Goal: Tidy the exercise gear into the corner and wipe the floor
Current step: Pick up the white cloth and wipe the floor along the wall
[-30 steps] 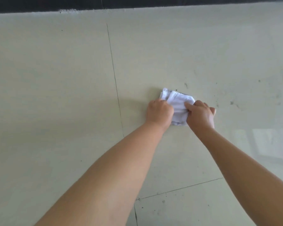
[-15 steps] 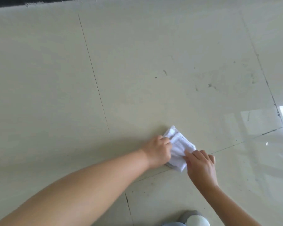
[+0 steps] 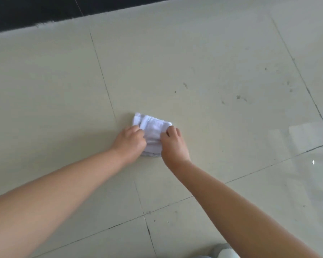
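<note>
A folded white cloth (image 3: 153,127) lies pressed flat on the pale beige floor tiles (image 3: 194,53). My left hand (image 3: 130,143) grips its left side with the fingers curled over the fabric. My right hand (image 3: 173,144) holds its right side, thumb and fingers pinching the edge. Both forearms reach forward from the bottom of the view. The near part of the cloth is hidden under my hands. No exercise gear is in view.
Small dark marks (image 3: 239,97) dot the tile beyond and to the right of the cloth. A black strip (image 3: 26,12) borders the floor at the top left. A grey shoe tip (image 3: 222,251) shows at the bottom edge. Glare shines on the tiles at right.
Both hands slid the cloth toward me and then pushed it forward and left again across the tile. The grip on the cloth stayed the same.
</note>
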Tool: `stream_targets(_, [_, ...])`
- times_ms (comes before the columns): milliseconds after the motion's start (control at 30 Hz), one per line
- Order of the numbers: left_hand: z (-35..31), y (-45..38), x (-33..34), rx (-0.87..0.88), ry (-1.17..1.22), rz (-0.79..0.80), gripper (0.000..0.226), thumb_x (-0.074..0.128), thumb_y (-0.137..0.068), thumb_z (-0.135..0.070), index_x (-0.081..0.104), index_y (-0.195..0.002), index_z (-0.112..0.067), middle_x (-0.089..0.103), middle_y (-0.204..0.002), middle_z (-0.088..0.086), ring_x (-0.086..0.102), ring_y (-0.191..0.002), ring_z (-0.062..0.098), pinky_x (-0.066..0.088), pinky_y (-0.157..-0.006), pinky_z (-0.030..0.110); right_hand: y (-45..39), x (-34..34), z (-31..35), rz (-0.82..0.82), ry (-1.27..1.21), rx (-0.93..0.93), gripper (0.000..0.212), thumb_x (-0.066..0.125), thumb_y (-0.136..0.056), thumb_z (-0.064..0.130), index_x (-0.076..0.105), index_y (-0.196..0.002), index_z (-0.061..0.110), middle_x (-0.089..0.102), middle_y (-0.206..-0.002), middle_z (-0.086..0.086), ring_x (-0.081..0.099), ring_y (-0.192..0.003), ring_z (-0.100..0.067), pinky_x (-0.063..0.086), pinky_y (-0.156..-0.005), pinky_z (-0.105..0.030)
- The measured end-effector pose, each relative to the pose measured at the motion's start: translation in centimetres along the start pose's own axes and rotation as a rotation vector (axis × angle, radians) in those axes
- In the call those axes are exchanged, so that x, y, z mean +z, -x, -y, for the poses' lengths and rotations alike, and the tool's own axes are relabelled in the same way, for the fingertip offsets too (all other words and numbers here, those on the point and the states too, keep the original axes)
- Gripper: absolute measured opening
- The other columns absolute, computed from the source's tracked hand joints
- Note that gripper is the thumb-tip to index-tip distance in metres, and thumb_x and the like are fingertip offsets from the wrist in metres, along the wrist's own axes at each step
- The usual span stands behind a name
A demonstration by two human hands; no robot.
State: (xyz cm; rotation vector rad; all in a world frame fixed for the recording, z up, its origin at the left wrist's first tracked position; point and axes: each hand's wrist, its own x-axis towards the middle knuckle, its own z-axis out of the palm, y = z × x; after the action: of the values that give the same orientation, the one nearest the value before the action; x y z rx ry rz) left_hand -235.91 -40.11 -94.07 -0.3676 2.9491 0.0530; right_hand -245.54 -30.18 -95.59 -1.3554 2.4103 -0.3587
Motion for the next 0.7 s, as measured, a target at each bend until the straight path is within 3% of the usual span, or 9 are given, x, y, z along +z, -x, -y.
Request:
stream_targets(67, [0.3, 4.6, 1.1, -0.044, 0.049, 0.060, 0.031, 0.031, -0.051, -0.008, 0.054, -0.030, -0.010, 0.053, -0.037, 0.003, 0.057, -0.034, 0.020, 0.039, -0.033, 0.013, 2.5, 1.7, 1.7, 0.004, 0.092, -0.163, 0.030, 0.027, -0.054, 0.002, 0.055, -0.047, 0.006, 0.055, -0.064, -0.011, 0.050, -0.059, -0.026, 0.024, -0.033, -0.016])
stream_targets(167, [-1.7, 9.3, 1.2, -0.042, 0.103, 0.044, 0.032, 0.030, -0.052, -0.006, 0.052, -0.029, -0.011, 0.052, -0.038, -0.001, 0.055, -0.034, 0.015, 0.034, -0.032, 0.011, 7.5, 3.1, 1.4, 0.133, 0.123, -0.311, 0.026, 0.039, -0.033, -0.009, 0.051, -0.048, 0.009, 0.034, -0.074, -0.005, 0.026, -0.063, -0.020, 0.017, -0.043, -0.016])
stream_targets(300, [-7.7, 9.9, 3.0, 0.036, 0.194, 0.100, 0.034, 0.032, -0.053, -0.003, 0.054, -0.029, -0.014, 0.051, -0.037, -0.005, 0.053, -0.035, 0.011, 0.033, -0.034, 0.010, 11.3, 1.0, -3.1, 0.227, 0.191, -0.290, 0.039, 0.064, -0.021, -0.019, 0.052, -0.047, 0.007, 0.048, -0.060, -0.006, 0.045, -0.052, -0.023, 0.034, -0.043, -0.022])
stream_targets(400, [-8.3, 5.3, 2.3, 0.029, 0.216, 0.096, 0.018, 0.064, -0.048, -0.015, 0.062, -0.032, -0.019, 0.057, -0.040, -0.008, 0.061, -0.044, 0.009, 0.040, -0.040, 0.015, 8.5, -1.2, -5.0, 0.250, 0.242, -0.110, 0.040, 0.072, -0.020, -0.025, 0.055, -0.045, 0.001, 0.052, -0.050, -0.012, 0.052, -0.042, -0.030, 0.029, -0.046, -0.019])
stream_targets(467, [-6.0, 2.5, 0.0, -0.028, 0.255, 0.179, 0.009, 0.080, -0.056, -0.019, 0.078, -0.064, -0.015, 0.073, -0.074, 0.005, 0.071, -0.080, 0.022, 0.053, -0.062, 0.022, 4.4, -1.8, -4.1, 0.211, 0.240, -0.002, 0.024, 0.068, -0.043, -0.026, 0.059, -0.054, -0.006, 0.057, -0.062, -0.020, 0.057, -0.058, -0.038, 0.032, -0.052, -0.024])
stream_targets(533, [-2.9, 0.3, -0.6, -0.150, 0.261, 0.298, 0.029, 0.052, -0.090, -0.009, 0.065, -0.114, 0.000, 0.060, -0.123, 0.018, 0.049, -0.124, 0.033, 0.045, -0.094, 0.035, -0.5, -1.7, -1.5, 0.166, 0.200, 0.077, 0.015, 0.055, -0.070, -0.018, 0.066, -0.078, -0.010, 0.061, -0.089, -0.023, 0.056, -0.089, -0.039, 0.036, -0.063, -0.030])
stream_targets(567, [-0.8, -0.2, -0.9, -0.222, 0.271, 0.311, 0.032, 0.043, -0.094, -0.005, 0.059, -0.122, 0.001, 0.054, -0.130, 0.018, 0.042, -0.130, 0.032, 0.041, -0.098, 0.037, -2.7, -1.5, 0.1, 0.139, 0.183, 0.096, 0.021, 0.050, -0.078, -0.011, 0.066, -0.091, -0.007, 0.060, -0.101, -0.020, 0.051, -0.101, -0.035, 0.038, -0.070, -0.030])
stream_targets(633, [3.5, 0.7, -0.8, -0.357, 0.195, 0.226, 0.026, 0.058, -0.086, -0.006, 0.067, -0.109, 0.003, 0.061, -0.120, 0.020, 0.055, -0.119, 0.030, 0.048, -0.088, 0.032, -6.4, -1.0, 4.2, 0.178, 0.222, 0.091, 0.029, 0.044, -0.084, -0.004, 0.065, -0.103, 0.001, 0.060, -0.111, -0.013, 0.045, -0.112, -0.030, 0.039, -0.080, -0.030])
stream_targets(700, [7.9, 3.0, -1.6, -0.428, 0.106, 0.099, 0.027, 0.090, -0.042, -0.014, 0.075, -0.062, -0.002, 0.073, -0.074, 0.016, 0.072, -0.070, 0.022, 0.051, -0.054, 0.018, -8.6, -0.3, 9.0, 0.195, 0.280, 0.031, 0.031, 0.043, -0.087, -0.002, 0.065, -0.107, 0.006, 0.062, -0.113, -0.010, 0.043, -0.117, -0.028, 0.039, -0.089, -0.031])
